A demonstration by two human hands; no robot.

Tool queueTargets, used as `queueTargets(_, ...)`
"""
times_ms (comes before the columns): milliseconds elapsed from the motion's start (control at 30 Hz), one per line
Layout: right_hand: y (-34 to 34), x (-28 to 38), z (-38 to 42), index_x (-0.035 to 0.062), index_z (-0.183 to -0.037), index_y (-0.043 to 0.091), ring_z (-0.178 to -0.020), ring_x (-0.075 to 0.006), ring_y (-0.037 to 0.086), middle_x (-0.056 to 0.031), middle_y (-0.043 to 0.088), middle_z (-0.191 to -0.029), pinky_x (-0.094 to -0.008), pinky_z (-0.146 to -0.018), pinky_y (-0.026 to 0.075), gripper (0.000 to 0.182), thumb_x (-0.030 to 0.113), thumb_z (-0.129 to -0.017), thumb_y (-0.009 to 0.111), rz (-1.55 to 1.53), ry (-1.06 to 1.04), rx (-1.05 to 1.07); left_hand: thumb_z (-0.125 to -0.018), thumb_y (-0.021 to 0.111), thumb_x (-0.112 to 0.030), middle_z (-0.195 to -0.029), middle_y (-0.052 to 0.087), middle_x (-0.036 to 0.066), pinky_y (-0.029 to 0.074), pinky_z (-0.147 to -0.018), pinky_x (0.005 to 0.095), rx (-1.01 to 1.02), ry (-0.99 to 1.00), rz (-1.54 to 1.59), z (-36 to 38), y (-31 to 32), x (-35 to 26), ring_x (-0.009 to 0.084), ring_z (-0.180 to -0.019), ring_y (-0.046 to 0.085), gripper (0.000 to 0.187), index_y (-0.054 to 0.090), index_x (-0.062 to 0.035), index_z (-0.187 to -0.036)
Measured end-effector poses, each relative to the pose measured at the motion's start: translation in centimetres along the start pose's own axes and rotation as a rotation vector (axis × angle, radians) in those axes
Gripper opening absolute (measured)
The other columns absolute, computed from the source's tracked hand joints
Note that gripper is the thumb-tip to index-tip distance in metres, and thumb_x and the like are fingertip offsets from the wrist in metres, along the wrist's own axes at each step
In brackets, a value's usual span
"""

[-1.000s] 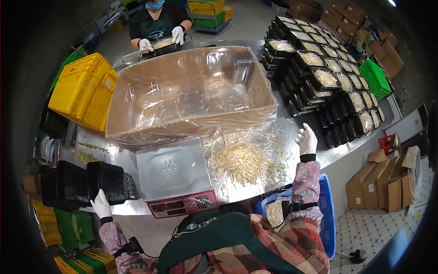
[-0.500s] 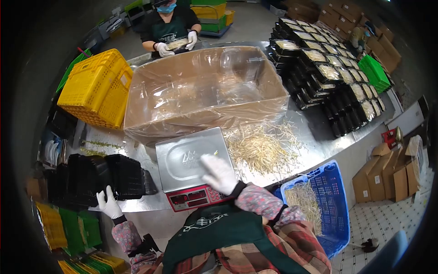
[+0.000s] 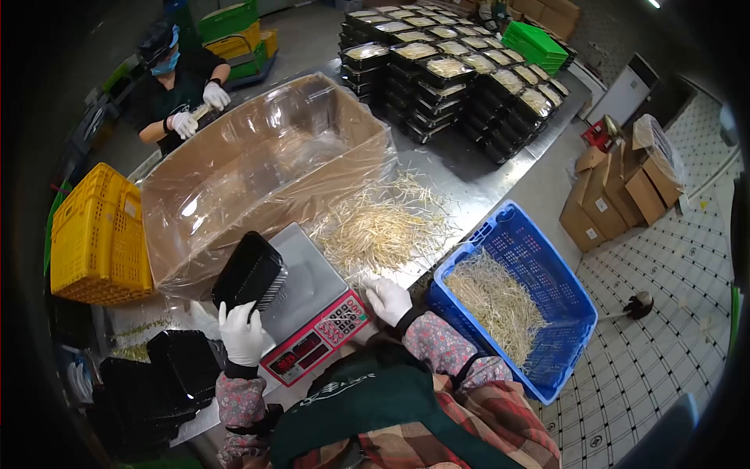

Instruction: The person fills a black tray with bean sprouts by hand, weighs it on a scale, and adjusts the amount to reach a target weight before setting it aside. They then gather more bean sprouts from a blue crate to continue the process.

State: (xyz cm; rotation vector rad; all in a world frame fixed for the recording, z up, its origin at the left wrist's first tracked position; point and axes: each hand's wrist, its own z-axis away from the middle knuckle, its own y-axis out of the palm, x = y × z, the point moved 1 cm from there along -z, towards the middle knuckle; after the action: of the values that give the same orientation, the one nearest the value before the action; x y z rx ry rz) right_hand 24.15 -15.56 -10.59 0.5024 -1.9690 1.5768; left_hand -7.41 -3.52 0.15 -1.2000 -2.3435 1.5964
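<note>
My left hand (image 3: pixel 244 332), in a white glove, grips the near edge of an empty black plastic tray (image 3: pixel 248 270), tilted above the left part of the weighing scale (image 3: pixel 306 266). The scale has a metal platform and a red front panel with a lit display and keys. My right hand (image 3: pixel 388 302), also gloved, is at the table's front edge beside the scale's right corner, its fingers loosely curled with nothing showing in them. Just beyond it lies a loose pile of pale sprouts (image 3: pixel 375 234). More black trays (image 3: pixel 183 367) stand in stacks to the left of my left hand.
A large lined cardboard box (image 3: pixel 266 187) stands behind the scale, a yellow crate (image 3: pixel 98 234) to its left. On the right is a blue basket (image 3: pixel 566 293) with sprouts. Stacked filled trays (image 3: pixel 453 66) fill the far table. A gloved co-worker (image 3: pixel 168 86) stands across the box.
My left hand has picked up a black tray and brought it over the scale. My right hand has moved off the platform to the table edge. The view has turned to the right.
</note>
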Motion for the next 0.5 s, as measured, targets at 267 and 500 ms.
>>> queueTargets(267,2.5,-9.6,-7.1,0.0182,-0.096,0.074,-0.072,-0.0373,0.063,-0.0171,0.066,-0.076,-0.0446,-0.066,0.051,0.025,0.014,-0.080,0.054,0.090,0.077,-0.052,-0.078,0.063,-0.006,-0.083,0.064,0.007,0.029,-0.109,0.0520,0.188,0.092,-0.089,-1.0,4.3,0.5,0.0273,-0.083,0.061,0.016,0.065,-0.0085,-0.094)
queueTargets(500,0.2,-9.1,-8.3,0.0134,-0.117,0.064,-0.114,-0.0327,0.054,-0.0143,0.059,-0.122,-0.0456,-0.100,0.039,0.034,0.023,-0.087,0.052,0.104,0.243,0.020,-0.077,0.065,-0.005,-0.087,0.064,0.011,0.029,-0.110,0.0504,0.181,0.052,-0.108,-1.8,5.1,0.5,0.0298,-0.092,0.061,0.017,0.066,-0.0045,-0.093)
